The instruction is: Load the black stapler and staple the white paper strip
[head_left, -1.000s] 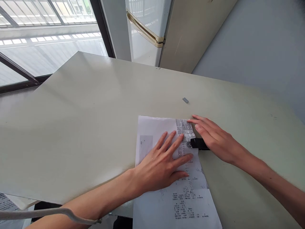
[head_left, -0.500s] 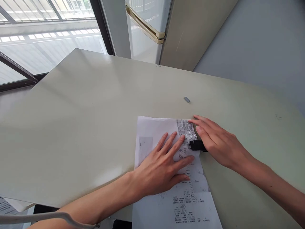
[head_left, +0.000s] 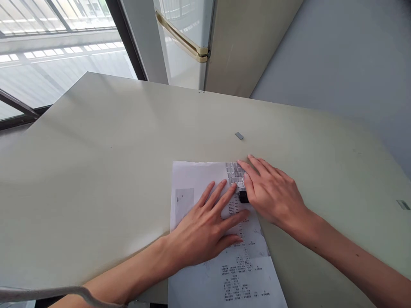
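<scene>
A printed white sheet of paper (head_left: 189, 173) lies on the table, with a patch of dense black line pattern (head_left: 234, 173) at its upper right. Flat on the sheet, fingers spread, rests my left hand (head_left: 205, 233). My right hand (head_left: 276, 192) is laid over the sheet's right edge with fingers stretched out, index fingertip at the top of the patterned patch. Under its thumb side pokes out the end of a black, stapler-like tool (head_left: 243, 196); the palm hides the rest. Both hands are open.
A small grey strip (head_left: 239, 135) lies beyond the sheet, another grey piece (head_left: 403, 205) at the far right of the table (head_left: 112, 184). A grey cable (head_left: 64, 291) crosses the lower left. Behind the table are a window and a fridge (head_left: 183, 51).
The view has shifted, moving the scene left. My right hand has slid further over the sheet, covering more of the black tool and the patterned patch. My left hand stays on the paper.
</scene>
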Available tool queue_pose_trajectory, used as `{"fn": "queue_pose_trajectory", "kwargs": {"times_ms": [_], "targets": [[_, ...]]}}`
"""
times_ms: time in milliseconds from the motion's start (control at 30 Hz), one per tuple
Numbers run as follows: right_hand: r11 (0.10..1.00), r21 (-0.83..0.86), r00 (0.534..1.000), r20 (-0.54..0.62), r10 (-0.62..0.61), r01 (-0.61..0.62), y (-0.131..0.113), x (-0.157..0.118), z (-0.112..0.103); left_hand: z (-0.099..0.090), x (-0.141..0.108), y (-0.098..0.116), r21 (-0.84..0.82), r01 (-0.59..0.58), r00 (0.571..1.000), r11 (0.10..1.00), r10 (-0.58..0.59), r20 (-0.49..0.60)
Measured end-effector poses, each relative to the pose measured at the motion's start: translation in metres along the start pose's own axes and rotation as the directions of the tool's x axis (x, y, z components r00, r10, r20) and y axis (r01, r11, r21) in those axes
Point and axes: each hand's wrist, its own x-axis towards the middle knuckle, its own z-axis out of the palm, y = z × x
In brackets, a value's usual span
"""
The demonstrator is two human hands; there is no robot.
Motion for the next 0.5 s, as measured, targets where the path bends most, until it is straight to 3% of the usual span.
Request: {"fn": "queue_pose_trajectory", "kwargs": {"times_ms": [133, 267, 400, 500], "targets": [[0.991, 0.126, 0.997, 0.069, 0.027, -0.036, 0.005, 0.001, -0.007, -0.003, 0.001, -0.001, 0.021, -0.016, 1.0, 1.0, 0.016, 0.005], [0.931, 0.359, 0.995, 0.091, 0.038, -0.069, 0.018, -0.003, -0.012, -0.007, 0.001, -0.001, 0.062, -0.047, 0.999, 0.997, 0.046, 0.022], [0.862, 0.506, 0.997, -0.073, 0.011, 0.028, 0.027, -0.016, -0.01, -0.015, -0.006, -0.003, 0.109, -0.045, 0.998, 0.993, 0.041, 0.04], [0.868, 0.467, 0.959, -0.283, -0.035, 0.169, 0.029, -0.041, -0.003, -0.023, -0.019, -0.004, 0.138, -0.046, 0.996, 0.989, 0.034, 0.086]]}}
